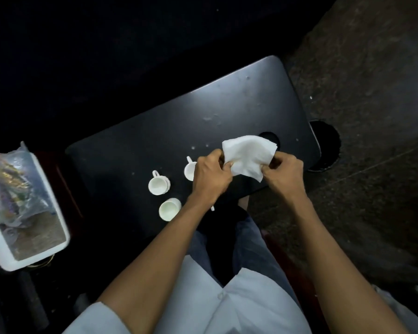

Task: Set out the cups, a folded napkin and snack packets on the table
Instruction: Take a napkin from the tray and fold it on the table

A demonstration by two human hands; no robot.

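A white napkin is held up over the small black table, pinched between both hands. My left hand grips its left edge and my right hand grips its lower right corner. Three small white cups stand on the table near its front edge: one with its handle up, one closer to me, and one partly hidden behind my left hand. Snack packets in a clear bag lie in a white tray at the far left.
The white tray sits left of the table on a dark surface. A round hole in the tabletop shows behind the napkin. A dark round bin stands by the table's right end on a speckled stone floor.
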